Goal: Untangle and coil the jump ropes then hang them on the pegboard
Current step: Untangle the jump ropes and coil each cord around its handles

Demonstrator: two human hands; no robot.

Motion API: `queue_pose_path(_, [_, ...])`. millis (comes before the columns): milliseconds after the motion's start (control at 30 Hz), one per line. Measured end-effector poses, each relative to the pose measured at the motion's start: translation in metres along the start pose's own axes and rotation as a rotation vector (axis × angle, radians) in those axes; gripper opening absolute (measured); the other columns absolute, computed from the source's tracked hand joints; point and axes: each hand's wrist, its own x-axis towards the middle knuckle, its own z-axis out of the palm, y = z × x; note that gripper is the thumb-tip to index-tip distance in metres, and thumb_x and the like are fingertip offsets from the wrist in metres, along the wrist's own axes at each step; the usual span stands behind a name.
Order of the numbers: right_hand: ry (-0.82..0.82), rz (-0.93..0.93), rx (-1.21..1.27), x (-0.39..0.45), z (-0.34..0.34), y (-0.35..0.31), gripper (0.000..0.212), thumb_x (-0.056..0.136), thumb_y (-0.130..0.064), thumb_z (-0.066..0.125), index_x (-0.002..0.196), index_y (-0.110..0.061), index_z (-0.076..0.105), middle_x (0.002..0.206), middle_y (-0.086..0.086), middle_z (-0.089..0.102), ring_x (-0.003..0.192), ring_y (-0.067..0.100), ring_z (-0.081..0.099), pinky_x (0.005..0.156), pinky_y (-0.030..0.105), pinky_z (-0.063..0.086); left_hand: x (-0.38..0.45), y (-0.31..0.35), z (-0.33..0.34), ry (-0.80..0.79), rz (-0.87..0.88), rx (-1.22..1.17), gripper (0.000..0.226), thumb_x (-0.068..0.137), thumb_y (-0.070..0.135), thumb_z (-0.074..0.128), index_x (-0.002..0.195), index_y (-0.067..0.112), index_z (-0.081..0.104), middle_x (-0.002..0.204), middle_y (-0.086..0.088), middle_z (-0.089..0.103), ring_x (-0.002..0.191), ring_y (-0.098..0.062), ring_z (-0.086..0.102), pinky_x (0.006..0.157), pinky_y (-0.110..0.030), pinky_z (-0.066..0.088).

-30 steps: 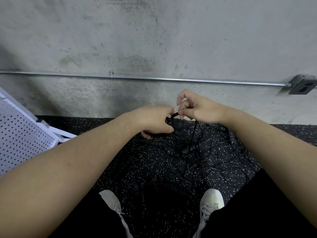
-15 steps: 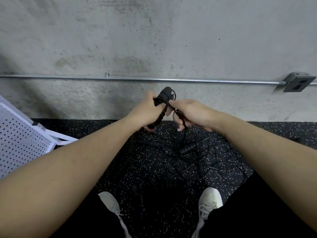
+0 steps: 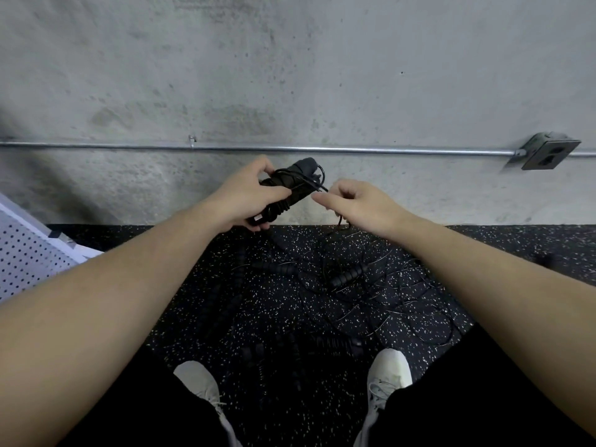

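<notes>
My left hand [image 3: 246, 196] grips a bundle of black jump rope handles [image 3: 295, 180] with thin cord wound round them, held up in front of the concrete wall. My right hand [image 3: 353, 203] is just to the right of the bundle and pinches the thin black cord [image 3: 317, 185] that leads off it. A loop of that cord hangs below my right hand. On the speckled floor lies a tangle of black jump ropes [image 3: 351, 285], with foam handles and thin wires spread between my feet. The white pegboard [image 3: 25, 256] leans at the far left.
A metal conduit pipe [image 3: 387, 151] runs along the concrete wall to an outlet box [image 3: 548, 153] at the right. My two white shoes [image 3: 388, 374] stand at the bottom on the black rubber floor [image 3: 193, 317], with ropes between them.
Both hands have lifted from the floor tangle with the handle bundle. My right hand has drawn away to the right of the bundle, pulling the thin cord with it.
</notes>
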Motion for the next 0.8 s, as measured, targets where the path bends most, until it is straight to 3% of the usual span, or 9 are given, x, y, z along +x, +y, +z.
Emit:
queue_pose_path(100, [0.08, 0.029, 0.047, 0.003, 0.005, 0.0, 0.048, 0.088, -0.062, 0.064, 0.108, -0.023, 0.043, 0.077, -0.002, 0.055, 0.06, 0.013, 0.048, 0.061, 0.031, 0.04, -0.003, 0.003, 0.009, 0.003, 0.076, 0.152, 0.021, 0.093, 0.032, 0.07, 0.099, 0.027, 0.051, 0.084, -0.011, 0.072, 0.054, -0.026, 0.067, 0.045, -0.029, 0.05])
queue_pose_path(233, [0.15, 0.009, -0.123, 0.003, 0.004, -0.008, 0.047, 0.089, -0.056, 0.067, 0.117, -0.027, 0.042, 0.073, -0.006, 0.055, 0.059, 0.013, 0.051, 0.055, 0.03, 0.039, -0.007, 0.006, 0.016, 0.043, 0.142, 0.296, 0.02, 0.092, 0.036, 0.067, 0.097, 0.025, 0.051, 0.084, -0.005, 0.072, 0.062, -0.031, 0.074, 0.049, -0.034, 0.057])
queue_pose_path(300, [0.154, -0.016, -0.368, 0.003, 0.003, -0.011, 0.038, 0.093, -0.06, 0.058, 0.12, -0.034, 0.06, 0.086, -0.004, 0.059, 0.083, 0.018, 0.059, 0.07, 0.032, 0.045, -0.009, 0.006, 0.015, 0.072, 0.182, 0.368, 0.02, 0.092, 0.036, 0.066, 0.096, 0.025, 0.05, 0.082, -0.002, 0.07, 0.059, -0.029, 0.073, 0.048, -0.036, 0.059])
queue_pose_path(400, [0.248, -0.074, -0.593, 0.005, 0.006, -0.01, 0.038, 0.092, -0.066, 0.053, 0.104, -0.037, 0.075, 0.104, -0.002, 0.051, 0.112, 0.024, 0.048, 0.098, 0.041, 0.04, -0.009, 0.006, 0.014, 0.105, 0.238, 0.489, 0.02, 0.093, 0.038, 0.063, 0.094, 0.026, 0.048, 0.077, -0.002, 0.069, 0.052, -0.022, 0.07, 0.046, -0.041, 0.059])
queue_pose_path(467, [0.217, -0.12, -0.425, 0.005, 0.008, -0.011, 0.041, 0.092, -0.06, 0.06, 0.088, -0.022, 0.074, 0.103, 0.003, 0.063, 0.099, 0.019, 0.057, 0.085, 0.034, 0.046, -0.01, 0.006, 0.014, 0.114, 0.247, 0.521, 0.022, 0.094, 0.041, 0.062, 0.095, 0.025, 0.046, 0.076, -0.001, 0.068, 0.051, -0.022, 0.069, 0.046, -0.04, 0.059])
queue_pose_path(533, [0.042, -0.066, -0.081, 0.003, 0.008, -0.015, 0.042, 0.094, -0.05, 0.064, 0.085, -0.009, 0.062, 0.086, 0.011, 0.074, 0.066, 0.009, 0.065, 0.058, 0.023, 0.048, -0.01, 0.005, 0.015, 0.112, 0.243, 0.548, 0.024, 0.096, 0.044, 0.06, 0.099, 0.025, 0.045, 0.077, 0.0, 0.067, 0.054, -0.022, 0.069, 0.049, -0.038, 0.059])
queue_pose_path(633, [-0.153, 0.023, 0.287, -0.002, 0.014, -0.019, 0.022, 0.1, -0.037, 0.06, 0.103, -0.015, 0.061, 0.057, 0.005, 0.063, 0.056, 0.017, 0.068, 0.059, 0.024, 0.056, -0.01, 0.004, 0.021, 0.079, 0.183, 0.487, 0.027, 0.098, 0.044, 0.058, 0.117, 0.027, 0.048, 0.089, 0.0, 0.069, 0.058, -0.022, 0.071, 0.053, -0.04, 0.062])
queue_pose_path(733, [-0.211, 0.032, 0.446, -0.003, 0.016, -0.018, 0.012, 0.104, -0.03, 0.057, 0.106, -0.018, 0.061, 0.051, 0.001, 0.045, 0.045, 0.014, 0.05, 0.051, 0.027, 0.054, -0.006, 0.006, 0.025, -0.01, 0.028, 0.117, 0.047, 0.1, 0.033, 0.059, 0.144, 0.034, 0.042, 0.103, -0.003, 0.067, 0.06, -0.022, 0.067, 0.05, -0.035, 0.06])
queue_pose_path(800, [-0.234, 0.039, 0.416, -0.003, 0.016, -0.019, 0.016, 0.106, -0.035, 0.05, 0.103, -0.022, 0.059, 0.052, -0.005, 0.041, 0.044, 0.01, 0.037, 0.045, 0.023, 0.039, -0.004, 0.009, 0.024, -0.045, -0.059, -0.096, 0.04, 0.101, 0.026, 0.056, 0.14, 0.029, 0.049, 0.102, -0.009, 0.07, 0.057, -0.025, 0.068, 0.047, -0.031, 0.056])
